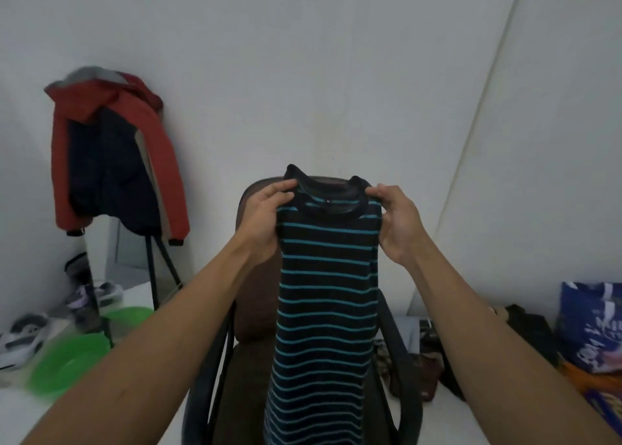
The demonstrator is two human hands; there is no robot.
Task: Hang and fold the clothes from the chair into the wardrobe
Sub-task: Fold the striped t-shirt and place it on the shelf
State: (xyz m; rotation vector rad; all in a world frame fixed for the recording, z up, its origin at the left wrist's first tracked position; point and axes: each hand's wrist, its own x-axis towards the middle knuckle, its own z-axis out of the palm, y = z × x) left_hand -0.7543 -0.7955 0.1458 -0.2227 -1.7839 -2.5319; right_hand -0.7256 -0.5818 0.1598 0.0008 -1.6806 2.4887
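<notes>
A black shirt with thin teal stripes (328, 293) hangs in front of me, folded narrow lengthwise, its collar at the top. My left hand (266, 219) grips its left shoulder beside the collar. My right hand (395, 222) pinches the right shoulder. Behind and below the shirt stands a dark brown office chair (250, 323) with black armrests; the shirt's lower end hangs over the seat. The wardrobe is out of view.
A red jacket over dark clothes (111, 162) hangs on a black stand at the left. Green plastic basins (70, 360) and sneakers (23, 338) lie on the floor at the left. Dark clothes (427, 360) and a blue printed bag (592, 327) lie at the right.
</notes>
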